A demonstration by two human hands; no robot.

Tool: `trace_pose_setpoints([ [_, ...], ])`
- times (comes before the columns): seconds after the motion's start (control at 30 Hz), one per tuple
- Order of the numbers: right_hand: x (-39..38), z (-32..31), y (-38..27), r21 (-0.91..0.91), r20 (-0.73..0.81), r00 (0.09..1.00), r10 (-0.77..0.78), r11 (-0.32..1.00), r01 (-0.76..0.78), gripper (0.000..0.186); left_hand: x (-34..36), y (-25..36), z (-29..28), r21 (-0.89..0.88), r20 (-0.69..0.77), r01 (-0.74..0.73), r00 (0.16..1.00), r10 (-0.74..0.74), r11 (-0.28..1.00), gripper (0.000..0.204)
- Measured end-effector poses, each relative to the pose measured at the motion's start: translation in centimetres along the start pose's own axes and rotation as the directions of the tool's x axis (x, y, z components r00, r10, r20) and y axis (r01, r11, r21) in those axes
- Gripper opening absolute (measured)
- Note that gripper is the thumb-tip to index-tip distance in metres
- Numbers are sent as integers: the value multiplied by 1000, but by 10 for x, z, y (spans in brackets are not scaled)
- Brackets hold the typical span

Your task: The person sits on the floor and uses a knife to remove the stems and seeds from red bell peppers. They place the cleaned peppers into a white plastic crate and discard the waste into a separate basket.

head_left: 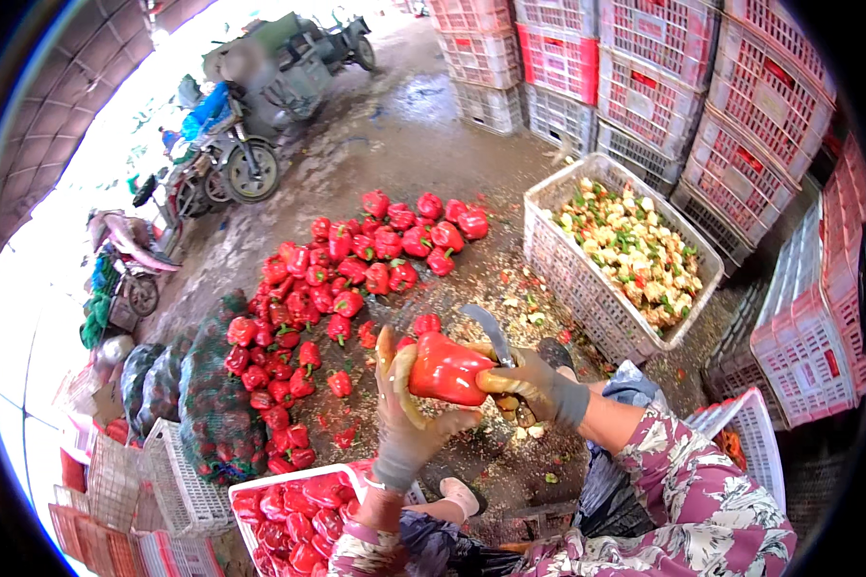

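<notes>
A large red bell pepper (446,369) is held in front of me, above the littered floor. My left hand (406,423), in a stained grey and yellow work glove, is closed round the pepper's left side with the thumb below it. My right hand (537,383), gloved the same way, grips a small knife (491,333) whose curved blade points up and to the left. The right fingers also press on the pepper's right side. The knife's handle is mostly hidden in the glove. Close to my left forearm stands a crate (242,500) of red peppers.
A heap of red peppers (342,279) lies ahead on the wet floor. At right, a white crate (601,322) holds pale cores and green scraps. Stacked crates (649,91) line the far right. Full net sacks (216,404) stand left; motorbikes (245,168) are parked behind.
</notes>
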State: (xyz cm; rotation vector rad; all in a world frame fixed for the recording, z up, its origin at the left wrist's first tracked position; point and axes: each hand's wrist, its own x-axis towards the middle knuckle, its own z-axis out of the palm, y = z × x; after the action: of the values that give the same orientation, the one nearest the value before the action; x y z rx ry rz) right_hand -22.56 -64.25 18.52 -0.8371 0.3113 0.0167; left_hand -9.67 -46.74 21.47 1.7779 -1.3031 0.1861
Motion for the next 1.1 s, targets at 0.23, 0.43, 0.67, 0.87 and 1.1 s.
trace_pose_setpoints([
  [0.23,13,21,9,-177,0,985,-173,969,170,49,-16,7,13,-441,-145,302,905,-400,845,101],
  [0.43,-2,33,-9,220,125,986,-114,972,85,45,16,20,13,-443,-542,-100,821,-178,891,73],
  [0.67,35,20,23,-538,143,894,-425,724,431,55,-13,-11,20,-899,-73,257,712,-699,355,51],
  [0.87,15,20,12,-823,95,849,-520,439,361,23,-9,-1,11,-770,-177,309,737,-652,558,56],
  [1.1,-2,25,20,-862,117,897,-427,405,305,20,-19,-9,12,-523,-202,333,846,-493,785,76],
])
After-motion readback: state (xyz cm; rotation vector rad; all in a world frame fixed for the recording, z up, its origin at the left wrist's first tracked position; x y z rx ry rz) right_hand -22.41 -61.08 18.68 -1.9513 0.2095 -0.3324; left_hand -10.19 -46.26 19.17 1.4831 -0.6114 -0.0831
